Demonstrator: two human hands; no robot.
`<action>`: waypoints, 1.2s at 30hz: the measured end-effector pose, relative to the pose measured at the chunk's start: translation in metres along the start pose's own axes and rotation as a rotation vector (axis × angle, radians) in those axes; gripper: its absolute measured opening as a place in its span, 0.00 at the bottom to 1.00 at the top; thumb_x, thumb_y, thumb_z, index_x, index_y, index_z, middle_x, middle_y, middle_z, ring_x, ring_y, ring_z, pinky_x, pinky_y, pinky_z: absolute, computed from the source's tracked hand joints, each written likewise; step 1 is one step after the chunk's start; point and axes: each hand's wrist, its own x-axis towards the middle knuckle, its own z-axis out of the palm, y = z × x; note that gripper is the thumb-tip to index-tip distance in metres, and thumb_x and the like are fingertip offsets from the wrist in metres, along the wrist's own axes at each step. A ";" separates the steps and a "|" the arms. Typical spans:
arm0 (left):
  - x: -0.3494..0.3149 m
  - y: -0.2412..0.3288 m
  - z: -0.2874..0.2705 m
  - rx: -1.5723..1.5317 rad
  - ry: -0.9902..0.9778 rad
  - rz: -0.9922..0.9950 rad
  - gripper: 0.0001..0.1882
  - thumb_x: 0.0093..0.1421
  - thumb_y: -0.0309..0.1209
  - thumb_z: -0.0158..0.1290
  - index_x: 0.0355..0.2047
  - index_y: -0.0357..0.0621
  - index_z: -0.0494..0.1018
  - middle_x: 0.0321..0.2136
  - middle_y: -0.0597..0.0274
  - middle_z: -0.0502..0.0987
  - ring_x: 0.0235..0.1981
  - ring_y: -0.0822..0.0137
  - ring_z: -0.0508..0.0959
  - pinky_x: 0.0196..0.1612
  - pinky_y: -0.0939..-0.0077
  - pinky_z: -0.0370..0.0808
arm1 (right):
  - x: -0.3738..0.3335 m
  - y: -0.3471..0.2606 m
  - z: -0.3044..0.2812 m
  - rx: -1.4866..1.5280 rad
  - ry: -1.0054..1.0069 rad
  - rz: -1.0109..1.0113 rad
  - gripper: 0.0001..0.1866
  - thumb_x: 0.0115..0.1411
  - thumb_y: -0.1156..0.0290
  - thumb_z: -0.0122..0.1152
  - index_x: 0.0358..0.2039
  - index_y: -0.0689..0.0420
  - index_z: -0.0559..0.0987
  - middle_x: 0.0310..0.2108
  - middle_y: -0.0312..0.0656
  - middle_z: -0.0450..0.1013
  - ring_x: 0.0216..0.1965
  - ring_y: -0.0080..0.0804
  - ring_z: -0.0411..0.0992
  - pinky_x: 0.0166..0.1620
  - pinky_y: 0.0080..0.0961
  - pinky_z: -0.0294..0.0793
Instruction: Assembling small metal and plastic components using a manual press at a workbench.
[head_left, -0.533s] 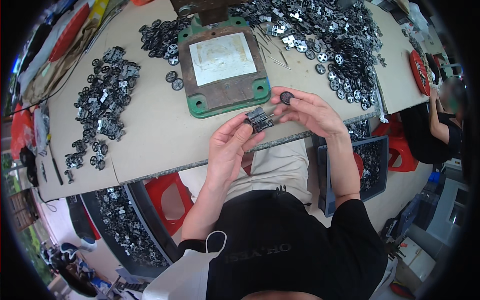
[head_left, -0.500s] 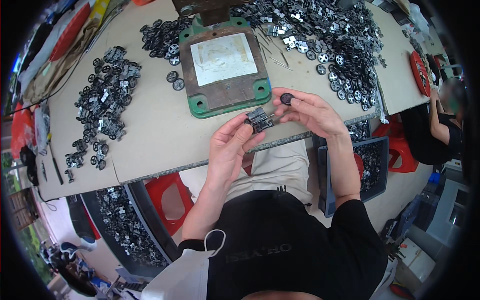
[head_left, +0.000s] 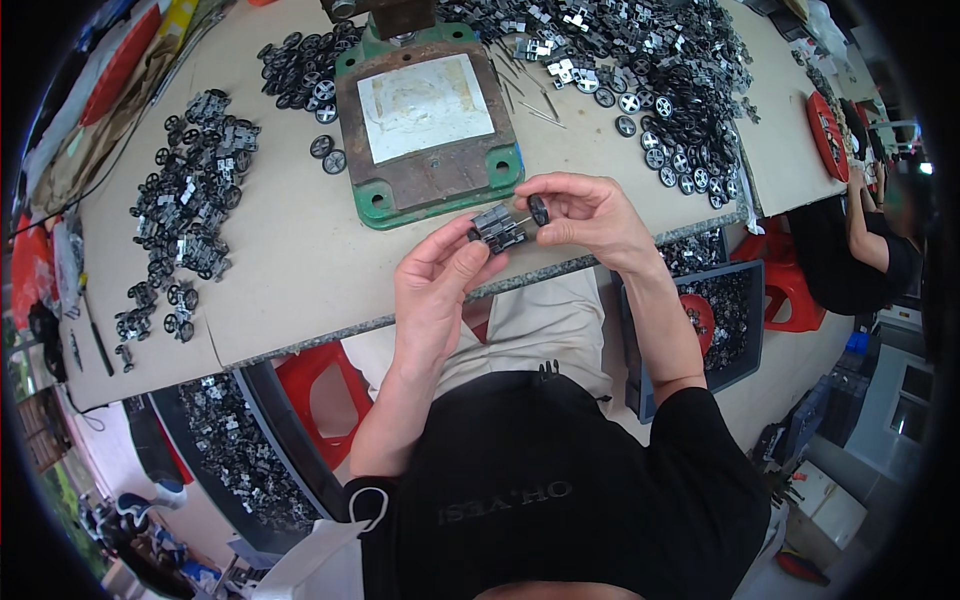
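Above the front edge of the table, my left hand is closed on a small black-and-grey plastic chassis, pinched between thumb and fingers. A thin metal axle juts from its right side. My right hand pinches a small black wheel between thumb and forefinger, turned nearly edge-on at the axle's end. Whether the axle has entered the wheel I cannot tell. Part of the chassis's left end is hidden by my left fingers. Just beyond both hands stands a green press base with a white plate on top.
Several wheeled assemblies lie in a heap at left. Loose wheels lie left of the press, and a large heap of wheels and chassis parts at right, near thin metal rods. Crates and red stools stand below. Another person sits far right.
My right hand has brought the wheel down and left to the axle and turned it from face-up to nearly edge-on. The whole view has shifted slightly.
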 end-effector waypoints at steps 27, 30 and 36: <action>-0.005 -0.006 0.004 0.468 0.012 0.336 0.17 0.51 0.16 0.53 0.44 0.33 0.71 0.37 0.59 0.73 0.36 0.73 0.75 0.39 0.83 0.72 | -0.007 0.006 0.006 -0.183 0.105 0.049 0.14 0.50 0.74 0.63 0.39 0.63 0.77 0.30 0.34 0.73 0.26 0.13 0.63 0.30 0.12 0.64; -0.006 -0.004 0.007 0.506 0.035 0.323 0.16 0.51 0.16 0.54 0.43 0.33 0.72 0.37 0.59 0.72 0.36 0.72 0.75 0.39 0.83 0.72 | -0.006 0.009 0.003 -0.316 0.143 0.081 0.10 0.55 0.70 0.59 0.34 0.63 0.78 0.27 0.34 0.73 0.25 0.15 0.64 0.30 0.13 0.65; -0.003 -0.007 -0.001 0.445 0.005 0.238 0.16 0.52 0.17 0.53 0.43 0.33 0.71 0.36 0.59 0.73 0.36 0.71 0.76 0.41 0.80 0.73 | -0.007 0.009 0.000 -0.373 0.125 0.078 0.11 0.57 0.68 0.55 0.28 0.64 0.77 0.24 0.33 0.71 0.26 0.16 0.65 0.32 0.14 0.66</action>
